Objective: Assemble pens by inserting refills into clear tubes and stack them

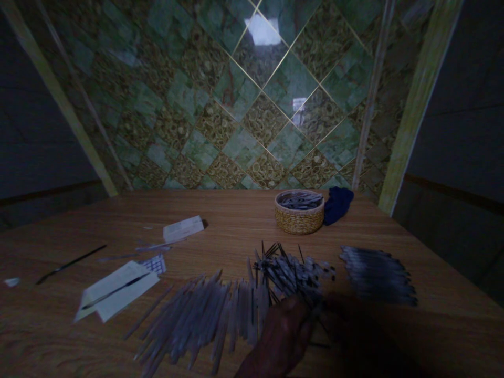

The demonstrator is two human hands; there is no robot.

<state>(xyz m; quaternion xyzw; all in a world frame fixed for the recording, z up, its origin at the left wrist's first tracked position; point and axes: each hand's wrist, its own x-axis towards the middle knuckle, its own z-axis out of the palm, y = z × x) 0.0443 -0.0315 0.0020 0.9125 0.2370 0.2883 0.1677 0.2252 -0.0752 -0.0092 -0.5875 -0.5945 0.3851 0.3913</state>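
Observation:
My left hand (281,333) is at the bottom centre, fingers bent in over the near edge of a heap of dark-tipped, pen-like sticks (289,273). My right hand (334,320) is beside it to the right, in deep shadow, and its fingers are hard to make out. Thin dark sticks show between and around the hands; which hand holds them is unclear. Left of the hands a wide spread of pale translucent sleeves (197,315) lies on the wooden table. On the right, a row of dark-filled sticks (378,275) lies side by side.
A woven basket (299,220) full of sticks stands at the back, against a dark blue cloth (338,205). To the left are a white box (183,229), folded paper (122,289) with a thin dark brush-like stick on it, and another dark stick (71,264). A tiled wall (236,105) rises behind.

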